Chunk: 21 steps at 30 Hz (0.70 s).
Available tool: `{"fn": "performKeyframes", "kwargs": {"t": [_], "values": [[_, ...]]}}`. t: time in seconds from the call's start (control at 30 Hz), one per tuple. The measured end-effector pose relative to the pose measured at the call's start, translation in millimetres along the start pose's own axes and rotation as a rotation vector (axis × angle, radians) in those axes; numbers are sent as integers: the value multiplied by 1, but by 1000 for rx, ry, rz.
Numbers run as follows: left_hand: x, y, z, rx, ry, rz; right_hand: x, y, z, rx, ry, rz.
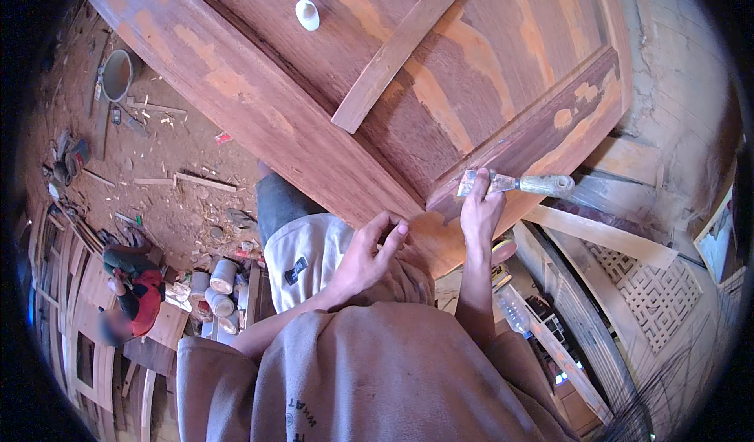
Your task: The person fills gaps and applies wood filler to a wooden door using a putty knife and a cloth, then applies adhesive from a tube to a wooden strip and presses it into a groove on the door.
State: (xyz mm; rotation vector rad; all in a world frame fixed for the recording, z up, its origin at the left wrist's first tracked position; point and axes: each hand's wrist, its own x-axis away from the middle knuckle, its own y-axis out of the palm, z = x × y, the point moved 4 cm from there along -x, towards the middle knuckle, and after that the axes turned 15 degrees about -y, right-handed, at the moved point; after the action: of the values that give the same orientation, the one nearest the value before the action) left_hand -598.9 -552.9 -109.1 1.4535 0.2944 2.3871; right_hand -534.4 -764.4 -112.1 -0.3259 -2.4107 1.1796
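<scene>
A large reddish-brown wooden door panel (290, 147) with orange filler patches stretches out in front of me. In my right hand (481, 210), over the panel's lower right rail, is a putty knife (546, 185). My thumb and fingers grip it at the smeared blade, and its handle points right. My left hand (375, 252) is at the near edge of the panel, fingers loosely bent and thumb apart, with nothing visible in it. A flat wooden strip (397, 55) lies slantwise across the panel. Farther left on it is a small white bottle (307, 15) with a nozzle.
A bucket (118, 76) and wood offcuts (206, 182) lie on the dirt floor at left. Several paint tins (221, 277) stand lower left, near another person in red (147, 304). To the right are a patterned lattice panel (648, 289) and a clear plastic bottle (512, 310).
</scene>
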Motion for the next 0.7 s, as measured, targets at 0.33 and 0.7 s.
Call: {"fn": "performKeyframes", "kwargs": {"t": [0.33, 0.7], "values": [[4, 2, 0, 34, -32, 1, 19, 9, 2, 62, -87, -78], [7, -1, 7, -39, -7, 30, 30, 6, -12, 31, -126, -154]]}}
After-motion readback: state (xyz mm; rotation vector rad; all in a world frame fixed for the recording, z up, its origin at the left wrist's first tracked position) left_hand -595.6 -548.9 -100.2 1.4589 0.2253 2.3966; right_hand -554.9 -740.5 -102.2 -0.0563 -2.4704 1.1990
